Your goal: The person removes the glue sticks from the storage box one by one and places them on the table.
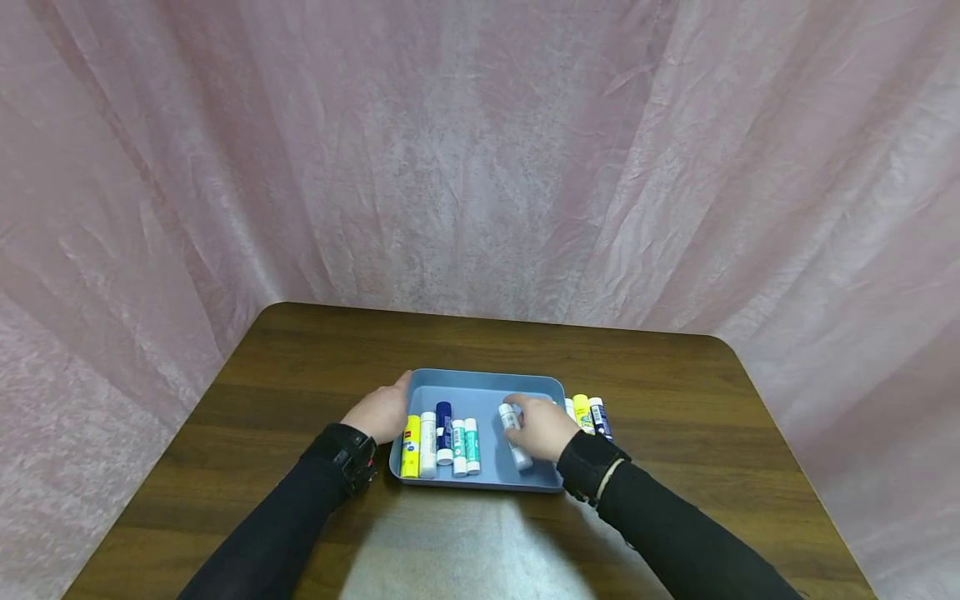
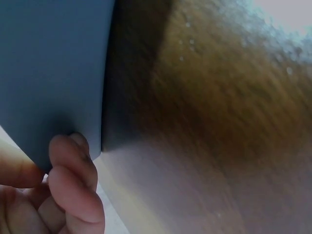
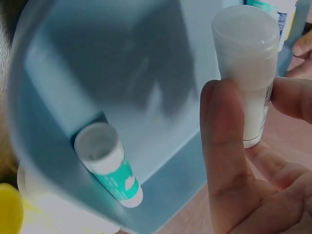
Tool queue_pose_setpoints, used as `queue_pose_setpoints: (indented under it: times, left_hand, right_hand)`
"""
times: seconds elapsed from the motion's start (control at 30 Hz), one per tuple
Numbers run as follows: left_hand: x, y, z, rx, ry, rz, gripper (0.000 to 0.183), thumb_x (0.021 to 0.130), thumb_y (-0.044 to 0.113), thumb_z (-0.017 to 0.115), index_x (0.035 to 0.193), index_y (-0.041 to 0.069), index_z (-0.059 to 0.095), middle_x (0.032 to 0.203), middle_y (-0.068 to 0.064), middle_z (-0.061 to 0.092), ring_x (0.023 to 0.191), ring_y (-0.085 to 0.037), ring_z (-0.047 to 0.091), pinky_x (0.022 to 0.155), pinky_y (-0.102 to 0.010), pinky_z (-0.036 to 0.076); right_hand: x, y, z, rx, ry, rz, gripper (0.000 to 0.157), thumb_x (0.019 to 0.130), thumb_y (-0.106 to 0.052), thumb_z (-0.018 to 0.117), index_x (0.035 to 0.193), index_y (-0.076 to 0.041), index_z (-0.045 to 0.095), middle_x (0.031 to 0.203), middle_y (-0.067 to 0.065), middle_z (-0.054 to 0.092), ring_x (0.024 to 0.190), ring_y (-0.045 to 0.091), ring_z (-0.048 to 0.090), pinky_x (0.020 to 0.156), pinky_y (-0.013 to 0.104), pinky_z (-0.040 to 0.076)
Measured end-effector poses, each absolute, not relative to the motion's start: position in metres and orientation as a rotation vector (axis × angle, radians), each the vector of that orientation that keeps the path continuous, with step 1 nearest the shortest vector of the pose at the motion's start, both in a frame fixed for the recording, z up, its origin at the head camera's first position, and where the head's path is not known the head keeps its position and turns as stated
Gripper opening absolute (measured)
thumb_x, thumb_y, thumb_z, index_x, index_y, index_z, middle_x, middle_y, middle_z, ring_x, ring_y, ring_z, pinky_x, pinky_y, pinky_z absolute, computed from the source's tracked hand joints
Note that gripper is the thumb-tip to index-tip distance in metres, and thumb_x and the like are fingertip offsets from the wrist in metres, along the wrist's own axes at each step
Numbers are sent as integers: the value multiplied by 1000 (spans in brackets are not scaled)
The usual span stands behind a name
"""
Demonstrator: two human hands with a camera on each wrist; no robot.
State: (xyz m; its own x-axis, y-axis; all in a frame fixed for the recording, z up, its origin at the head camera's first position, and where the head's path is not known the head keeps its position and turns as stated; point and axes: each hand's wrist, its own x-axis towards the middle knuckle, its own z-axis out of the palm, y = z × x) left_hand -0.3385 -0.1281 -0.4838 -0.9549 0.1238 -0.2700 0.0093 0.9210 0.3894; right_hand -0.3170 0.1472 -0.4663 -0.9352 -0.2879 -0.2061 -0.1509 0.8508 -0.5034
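Observation:
A white glue stick (image 1: 517,452), its cap pale and translucent in the right wrist view, is pinched between the thumb and fingers of my right hand (image 1: 547,427) over the blue tray (image 1: 480,392). At the tray's left side, my left hand (image 1: 384,413) grips the wall; the left wrist view shows curled fingers there. Side by side in the tray's left half lie a yellow glue stick (image 1: 410,450), a white one (image 1: 427,446), a blue-and-white one (image 1: 444,433) and two green-and-white ones (image 1: 466,450). Another green-and-white glue stick (image 3: 117,173) lies by the tray wall, hidden by my right hand in the head view.
Just outside the tray's right wall, on the wooden table (image 1: 645,367), are a yellow glue stick (image 1: 582,413), a blue-and-white one (image 1: 600,418) and a partly hidden white one (image 1: 570,409). A pink curtain (image 1: 480,167) hangs behind the table.

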Motion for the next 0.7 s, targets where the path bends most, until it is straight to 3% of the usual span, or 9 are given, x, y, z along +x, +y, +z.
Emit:
queue_pose_setpoints:
  times: [0.23, 0.7]
  left_hand:
    - [-338, -128, -483, 107, 2789, 563, 60, 106, 11, 40, 162, 3, 21, 148, -22, 55, 133, -34, 57, 112, -55, 45]
    - [-336, -128, -481, 114, 2793, 555, 61, 105, 10, 41, 162, 3, 20, 147, -22, 56, 132, -34, 58, 111, -54, 45]
  right_hand:
    - [-318, 159, -457, -315, 2767, -797, 50, 92, -20, 74, 139, -13, 60, 76, 3, 56, 64, 15, 53, 55, 27, 39]
    - [-324, 191, -440, -347, 2795, -878, 49, 94, -18, 71, 140, -7, 58, 84, 4, 56, 61, 14, 48, 53, 26, 39]
